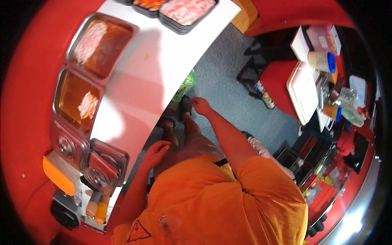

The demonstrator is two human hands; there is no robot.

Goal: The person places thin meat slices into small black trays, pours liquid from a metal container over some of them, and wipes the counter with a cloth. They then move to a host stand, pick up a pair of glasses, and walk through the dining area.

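My left hand (156, 154) hangs beside the edge of a white worktop (141, 101), its fingers loosely bent with nothing visible in them. Farther out over the floor is my right hand (200, 105), its fingers curled; whether they enclose anything is hidden. Along the worktop's far side stand two metal trays with reddish-brown liquid. The upper tray (114, 49) contains a slab of pale pink sliced meat (92, 43), and the lower tray (72, 99) a small pile of meat (88, 105). Black containers of sliced meat (187, 10) are at the top.
Clear lids (69, 145), an orange-lidded box (58, 176) and two sauce bottles (101, 210) stand at the lower left. A green plastic bag (186, 87) lies by my feet. On the right are a red counter with a white lidded box (303, 93), and another person (346, 145) behind.
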